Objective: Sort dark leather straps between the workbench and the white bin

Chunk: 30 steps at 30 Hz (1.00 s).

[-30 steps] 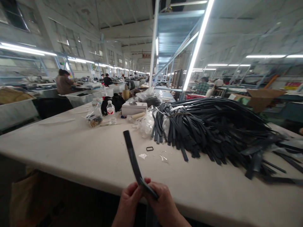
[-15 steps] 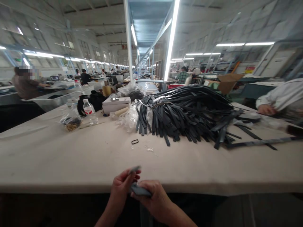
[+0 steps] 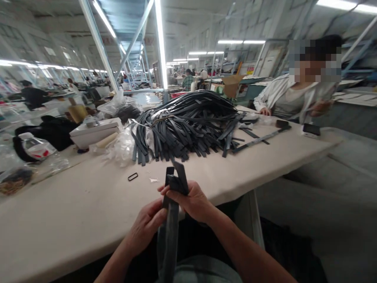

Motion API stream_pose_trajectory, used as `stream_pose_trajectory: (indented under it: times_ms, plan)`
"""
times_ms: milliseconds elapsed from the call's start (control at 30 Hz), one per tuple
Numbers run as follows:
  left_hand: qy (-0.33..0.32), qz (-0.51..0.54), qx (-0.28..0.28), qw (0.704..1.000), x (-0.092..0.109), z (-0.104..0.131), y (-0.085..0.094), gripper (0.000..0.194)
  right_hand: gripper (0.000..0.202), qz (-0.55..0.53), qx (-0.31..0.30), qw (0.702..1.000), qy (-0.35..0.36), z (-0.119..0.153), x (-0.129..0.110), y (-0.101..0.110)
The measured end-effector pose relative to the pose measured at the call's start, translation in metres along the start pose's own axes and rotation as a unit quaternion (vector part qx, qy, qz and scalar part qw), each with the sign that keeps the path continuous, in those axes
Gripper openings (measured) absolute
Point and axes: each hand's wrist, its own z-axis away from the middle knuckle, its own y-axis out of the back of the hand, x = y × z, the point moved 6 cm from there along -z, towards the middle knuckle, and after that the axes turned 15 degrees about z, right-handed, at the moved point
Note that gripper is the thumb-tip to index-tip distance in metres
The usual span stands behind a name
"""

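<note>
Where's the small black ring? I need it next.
Head view: the ring lies on the table, left of the hands, just before the strap pile.

Long factory hall, tube lights [image 3: 160,43] overhead, pale worktable [image 3: 73,212], seemingly grey walls.

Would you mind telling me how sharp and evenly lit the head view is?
Head view: ceiling light tubes glare white; the strap in both hands and the strap pile are fairly sharp; the bottle at the left edge is smeared; straight beams bend outward.
</note>
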Motion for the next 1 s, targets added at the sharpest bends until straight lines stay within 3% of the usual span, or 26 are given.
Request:
stream_pose_trajectory:
  times_ms: [67,133,200,300,400,533,600,667,733,833,1000]
  plan:
    - [-0.006,-0.007,-0.021,1.0,0.0,-0.007,-0.016,0.04,0.039,0.035,0.051,0.998,-0.017,0.007,0.001,0.012]
    - [0.01,-0.013,-0.007,1.0,-0.008,-0.011,-0.026,0.038,0.041,0.087,0.082,0.993,-0.014,0.019,0.0,0.023]
    - [0.042,-0.016,0.003,0.999,-0.024,-0.012,-0.036,0.038,0.038,0.166,0.115,0.979,-0.016,0.033,0.001,0.036]
    - [0.101,0.007,-0.028,0.994,-0.054,-0.003,-0.059,0.039,0.034,0.238,0.153,0.958,-0.047,0.059,0.009,0.055]
    - [0.151,0.016,-0.081,0.985,-0.076,0.014,-0.085,0.04,0.035,0.222,0.205,0.951,-0.065,0.088,0.017,0.073]
    - [0.163,-0.012,-0.168,0.972,-0.084,0.028,-0.112,0.043,0.037,0.181,0.254,0.946,-0.092,0.119,0.022,0.102]
    - [0.16,-0.003,-0.174,0.972,-0.084,0.027,-0.114,0.041,0.037,0.177,0.326,0.924,-0.094,0.133,0.013,0.128]
    - [0.159,0.021,-0.138,0.977,-0.085,0.024,-0.108,0.047,0.036,0.189,0.421,0.883,-0.089,0.148,-0.003,0.156]
    - [0.139,0.039,-0.087,0.986,-0.085,0.019,-0.098,0.052,0.035,0.213,0.475,0.851,-0.076,0.158,-0.022,0.172]
    - [0.094,0.035,-0.068,0.993,-0.08,0.011,-0.091,0.058,0.033,0.23,0.436,0.868,-0.058,0.151,-0.036,0.165]
    - [0.079,0.001,-0.095,0.992,-0.068,-0.004,-0.095,0.053,0.036,0.129,0.307,0.941,-0.065,0.123,-0.019,0.12]
